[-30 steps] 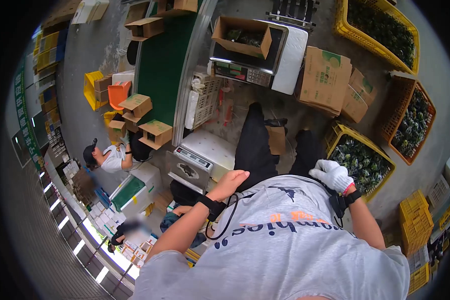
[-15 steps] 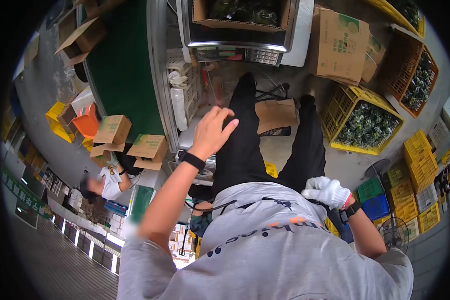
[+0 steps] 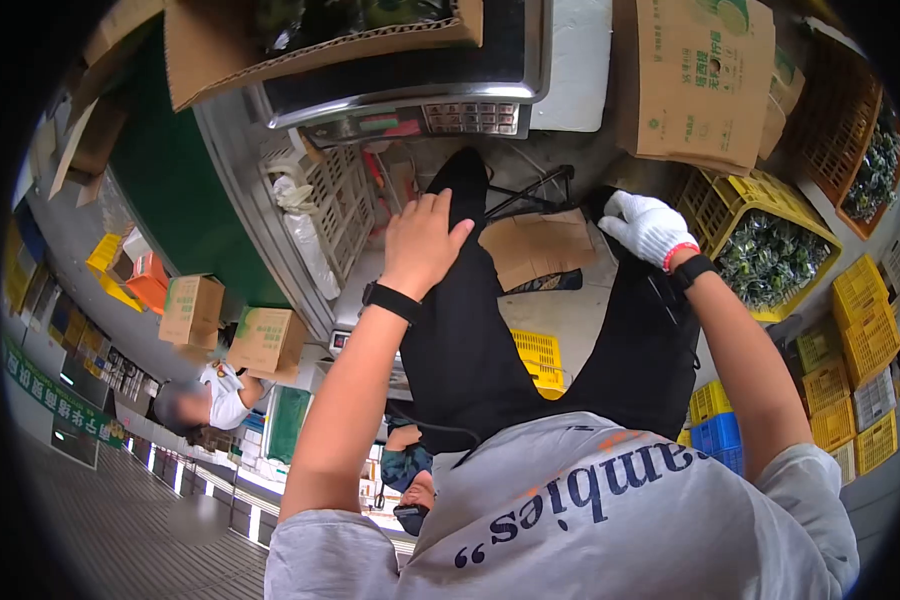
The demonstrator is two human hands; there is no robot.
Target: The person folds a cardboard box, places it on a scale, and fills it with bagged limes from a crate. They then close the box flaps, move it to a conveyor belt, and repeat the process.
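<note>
My left hand (image 3: 427, 240) is bare, with a black band on the wrist. It lies on the black trousers over my left knee, thumb apart from the fingers, holding nothing. My right hand (image 3: 652, 230) wears a white knitted glove with a red cuff and rests near my right knee, its fingers loosely bent and apart, with nothing seen in it. Ahead of my knees stands a scale (image 3: 470, 118) with a keypad. An open cardboard box (image 3: 320, 62) holding dark green, plastic-wrapped items sits on the scale.
Folded cartons (image 3: 705, 90) stand at the upper right, above a yellow crate (image 3: 825, 262) of wrapped green items. A white crate (image 3: 332, 205) is beside the green conveyor belt (image 3: 185, 190). Flat cardboard (image 3: 535, 245) lies between my feet. A co-worker (image 3: 225, 400) is at the left.
My right hand has moved from my waist forward to my knee. My left hand stays near the left knee. The view has shifted, with the scale and box now nearer and further left.
</note>
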